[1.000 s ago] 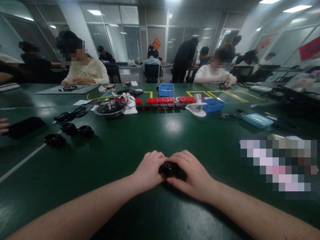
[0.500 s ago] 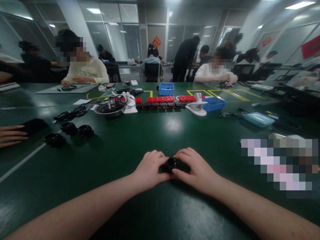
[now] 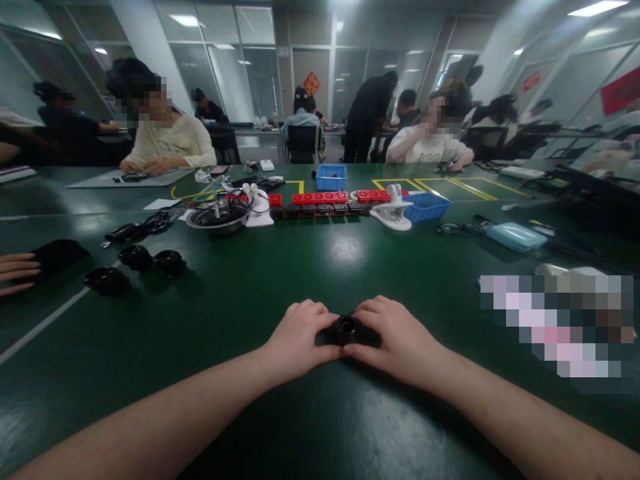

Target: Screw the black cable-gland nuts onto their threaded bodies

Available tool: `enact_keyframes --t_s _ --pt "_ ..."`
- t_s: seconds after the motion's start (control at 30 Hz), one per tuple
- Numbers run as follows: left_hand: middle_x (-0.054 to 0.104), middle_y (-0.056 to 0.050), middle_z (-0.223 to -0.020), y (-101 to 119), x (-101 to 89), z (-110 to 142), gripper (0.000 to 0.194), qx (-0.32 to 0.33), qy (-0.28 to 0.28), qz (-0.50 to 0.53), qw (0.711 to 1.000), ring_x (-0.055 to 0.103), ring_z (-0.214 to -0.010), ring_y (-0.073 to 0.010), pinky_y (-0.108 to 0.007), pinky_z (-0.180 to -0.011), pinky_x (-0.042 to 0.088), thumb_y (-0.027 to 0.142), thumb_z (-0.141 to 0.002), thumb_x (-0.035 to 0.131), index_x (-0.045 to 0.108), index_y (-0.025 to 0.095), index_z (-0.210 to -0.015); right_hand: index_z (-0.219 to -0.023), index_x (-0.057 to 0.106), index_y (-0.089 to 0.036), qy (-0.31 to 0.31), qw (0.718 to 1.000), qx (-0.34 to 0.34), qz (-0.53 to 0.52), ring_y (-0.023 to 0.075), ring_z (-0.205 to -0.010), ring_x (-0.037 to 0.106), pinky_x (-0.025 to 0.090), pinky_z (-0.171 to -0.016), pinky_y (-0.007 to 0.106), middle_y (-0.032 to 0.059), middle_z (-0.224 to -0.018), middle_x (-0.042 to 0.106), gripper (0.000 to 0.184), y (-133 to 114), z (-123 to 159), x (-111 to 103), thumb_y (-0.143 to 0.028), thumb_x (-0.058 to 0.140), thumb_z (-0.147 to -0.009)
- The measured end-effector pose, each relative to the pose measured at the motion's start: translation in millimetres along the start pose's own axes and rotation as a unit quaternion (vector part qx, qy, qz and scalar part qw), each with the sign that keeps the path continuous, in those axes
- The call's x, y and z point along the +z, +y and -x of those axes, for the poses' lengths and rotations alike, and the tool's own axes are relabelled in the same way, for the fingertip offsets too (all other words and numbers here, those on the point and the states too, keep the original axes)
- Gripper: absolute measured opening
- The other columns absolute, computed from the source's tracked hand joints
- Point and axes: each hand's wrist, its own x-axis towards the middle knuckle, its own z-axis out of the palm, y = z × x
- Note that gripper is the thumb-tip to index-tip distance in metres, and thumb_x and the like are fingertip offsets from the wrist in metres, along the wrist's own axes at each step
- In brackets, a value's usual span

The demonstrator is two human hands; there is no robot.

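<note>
A small black hollow cylinder [image 3: 346, 327] stands between my hands on the green table [image 3: 320, 427], its round opening facing up and toward me. My left hand [image 3: 301, 337] grips it from the left, thumb at the front and fingers behind. From the other side, my right hand [image 3: 395, 333] closes on it in the same way, its thumb tip near the left thumb. The lower part of the cylinder is mostly covered by my thumbs.
Several black ring-shaped parts [image 3: 169, 263] lie at left, near another person's hand [image 3: 17, 272] on a black object [image 3: 60, 257]. Farther back are a metal bowl [image 3: 219, 217], red power sockets [image 3: 320, 198], a white clip stand [image 3: 393, 213], a blue bin [image 3: 427, 207] and a light-blue case [image 3: 516, 237].
The black cylinder has turned a little and shows more of its side. My right fingers have shifted slightly around it. Across the table, a person in white has raised a hand.
</note>
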Motion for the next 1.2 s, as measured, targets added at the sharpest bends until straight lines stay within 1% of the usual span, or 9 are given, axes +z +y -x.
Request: enact_keyframes --t_s 0.13,0.3,0.43,0.57,0.7,0.83,0.9,1.07,1.2 --pt "0.056 -0.001 -0.086 -0.7 1.2 -1.0 0.033 -0.001 0.000 -0.002 1.000 0.046 -0.084 -0.0195 -0.032 -0.072 0.034 0.050 -0.075 0.057 0.060 0.023 -0.093 -0.107 0.056 -0.016 0.045 0.998 -0.006 -0.036 0.0223 -0.090 0.052 0.041 -0.078 0.039 0.0092 -0.100 0.060 0.047 -1.0 0.9 2.4 -0.048 0.060 -0.073" --pt "0.055 -0.001 -0.086 1.1 -0.2 -0.6 0.030 -0.001 -0.001 -0.005 1.000 0.046 -0.082 -0.0186 -0.032 -0.071 0.034 0.045 -0.075 0.060 0.060 0.020 -0.090 -0.102 0.057 -0.016 0.057 0.994 -0.055 -0.075 0.0193 -0.087 0.052 0.042 -0.079 0.036 0.0068 -0.095 0.062 0.029 -2.1 2.1 6.1 -0.027 0.058 -0.075" --pt "0.055 0.000 -0.087 1.8 -1.3 -0.3 0.028 -0.005 -0.004 -0.002 1.000 0.046 -0.083 -0.0185 -0.032 -0.072 0.034 0.043 -0.075 0.060 0.059 0.022 -0.093 -0.099 0.057 -0.014 0.069 0.993 -0.052 -0.084 0.0181 -0.086 0.052 0.042 -0.077 0.033 0.0062 -0.092 0.062 0.029 -2.8 2.8 5.6 -0.019 0.059 -0.070" --pt "0.055 -0.001 -0.085 0.5 -0.6 -0.6 0.031 -0.001 -0.009 -0.005 1.000 0.046 -0.082 -0.0188 -0.032 -0.070 0.034 0.047 -0.077 0.057 0.059 0.023 -0.095 -0.102 0.057 -0.015 0.030 0.997 -0.030 -0.064 0.0186 -0.085 0.052 0.043 -0.076 0.034 0.0057 -0.092 0.063 0.031 -3.2 3.0 4.1 -0.022 0.060 -0.072" --pt "0.055 0.000 -0.084 0.5 -0.4 -0.7 0.030 0.002 -0.004 -0.006 1.000 0.046 -0.081 -0.0186 -0.032 -0.069 0.034 0.047 -0.076 0.057 0.059 0.022 -0.092 -0.104 0.057 -0.016 0.022 0.998 -0.026 -0.048 0.0194 -0.086 0.052 0.043 -0.076 0.034 0.0061 -0.093 0.063 0.032 -3.5 2.7 4.1 -0.025 0.061 -0.074" --pt "0.056 -0.001 -0.084 2.0 -1.6 -1.0 0.029 -0.005 -0.009 -0.009 1.000 0.047 -0.081 -0.0188 -0.032 -0.070 0.034 0.046 -0.076 0.059 0.060 0.021 -0.090 -0.110 0.054 -0.013 0.052 0.997 -0.038 -0.050 0.0210 -0.089 0.052 0.042 -0.079 0.037 0.0093 -0.098 0.062 0.044 -3.6 3.2 4.7 -0.039 0.060 -0.075" --pt "0.056 -0.001 -0.085 2.4 -2.2 -1.1 0.029 -0.007 -0.012 -0.005 1.000 0.047 -0.081 -0.0187 -0.032 -0.070 0.035 0.047 -0.077 0.056 0.060 0.021 -0.090 -0.111 0.053 -0.012 0.077 0.995 -0.041 -0.055 0.0211 -0.089 0.052 0.042 -0.080 0.038 0.0100 -0.099 0.061 0.047 -4.1 3.9 4.5 -0.041 0.059 -0.075" --pt "0.055 -0.001 -0.084 2.2 -1.5 -1.4 0.029 -0.001 -0.006 -0.006 1.000 0.046 -0.080 -0.0182 -0.032 -0.070 0.035 0.047 -0.077 0.056 0.059 0.020 -0.086 -0.099 0.059 -0.013 0.097 0.993 -0.054 -0.047 0.0197 -0.086 0.050 0.042 -0.078 0.036 0.0080 -0.093 0.061 0.026 -7.2 4.9 4.3 -0.029 0.056 -0.078" --pt "0.055 0.000 -0.084 1.7 -0.3 -1.8 0.026 -0.002 -0.002 -0.005 1.000 0.047 -0.081 -0.0175 -0.031 -0.071 0.035 0.045 -0.077 0.057 0.059 0.020 -0.085 -0.098 0.060 -0.013 0.092 0.993 -0.056 -0.041 0.0193 -0.084 0.050 0.043 -0.076 0.036 0.0078 -0.090 0.061 0.024 -9.1 4.7 4.1 -0.026 0.055 -0.079"
